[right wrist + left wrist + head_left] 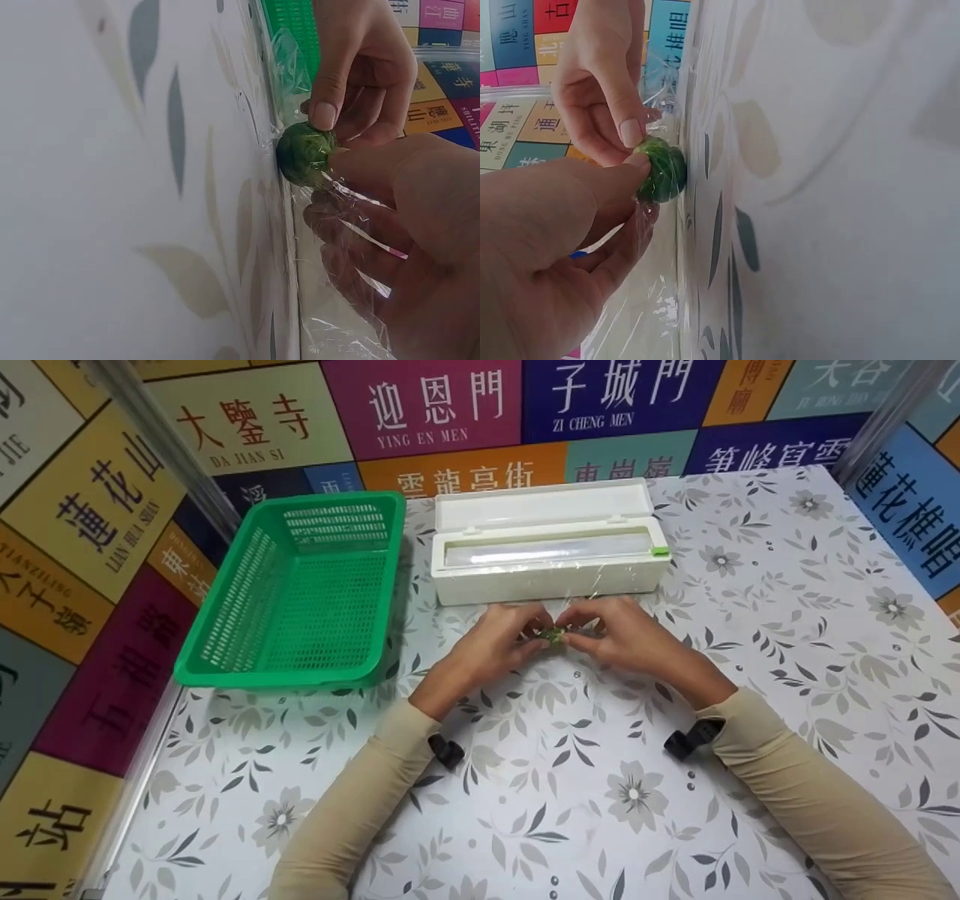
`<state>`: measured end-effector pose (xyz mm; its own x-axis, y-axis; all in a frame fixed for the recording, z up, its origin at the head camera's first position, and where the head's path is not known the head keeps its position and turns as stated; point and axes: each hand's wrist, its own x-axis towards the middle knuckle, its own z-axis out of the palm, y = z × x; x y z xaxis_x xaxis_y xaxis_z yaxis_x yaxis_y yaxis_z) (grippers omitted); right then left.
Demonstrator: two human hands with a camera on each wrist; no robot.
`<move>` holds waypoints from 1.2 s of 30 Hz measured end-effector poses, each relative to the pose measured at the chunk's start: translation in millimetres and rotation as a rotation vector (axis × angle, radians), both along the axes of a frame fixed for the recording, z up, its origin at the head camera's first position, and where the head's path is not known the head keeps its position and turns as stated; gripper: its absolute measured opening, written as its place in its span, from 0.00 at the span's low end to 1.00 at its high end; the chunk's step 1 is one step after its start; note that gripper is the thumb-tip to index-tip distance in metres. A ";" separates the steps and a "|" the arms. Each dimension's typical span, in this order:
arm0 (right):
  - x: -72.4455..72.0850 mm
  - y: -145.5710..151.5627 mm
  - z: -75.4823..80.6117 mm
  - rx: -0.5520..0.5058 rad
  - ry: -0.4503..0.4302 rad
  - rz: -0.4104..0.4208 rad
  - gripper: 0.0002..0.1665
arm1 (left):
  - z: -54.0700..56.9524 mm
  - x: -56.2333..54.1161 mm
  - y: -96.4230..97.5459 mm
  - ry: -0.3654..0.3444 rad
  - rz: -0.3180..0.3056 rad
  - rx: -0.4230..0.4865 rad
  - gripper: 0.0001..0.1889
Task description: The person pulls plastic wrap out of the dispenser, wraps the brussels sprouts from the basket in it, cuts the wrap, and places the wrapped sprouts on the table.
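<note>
A small green Brussels sprout point(553, 635) lies low over the table between both hands, with clear cling film around it. My left hand point(496, 639) pinches it from the left, thumb bent toward the index finger. From the other side my right hand point(626, 636) grips it with thumb and fingers. In the left wrist view both thumb tips touch the leafy sprout point(661, 169). Loose film point(352, 217) stretches over the right fingers in the right wrist view. Just beyond the hands stands a white cling film box point(547, 583), its lid raised, film trailing from it toward the hands.
A green plastic basket point(379, 660) with slotted walls stands left of the box. A green slider point(660, 551) sits at the box's right end. Patterned cloth point(570, 810) covers the table. Panels with printed characters point(442, 405) line the back and sides.
</note>
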<state>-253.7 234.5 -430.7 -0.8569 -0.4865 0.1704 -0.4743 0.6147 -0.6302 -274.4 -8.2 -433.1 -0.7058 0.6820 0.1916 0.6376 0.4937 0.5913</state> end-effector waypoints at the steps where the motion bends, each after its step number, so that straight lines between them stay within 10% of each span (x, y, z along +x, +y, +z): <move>1: -0.2 0.1 -0.7 0.000 0.000 0.002 0.16 | 0.0 0.1 0.0 -0.007 -0.001 0.000 0.10; 24: -0.3 -1.3 -6.8 -0.013 -0.047 -0.049 0.19 | -0.6 0.5 -1.0 -0.030 -0.022 -0.025 0.13; 36: -0.9 0.5 -8.2 0.035 0.024 -0.073 0.19 | -1.5 1.6 -0.4 0.017 0.069 -0.072 0.14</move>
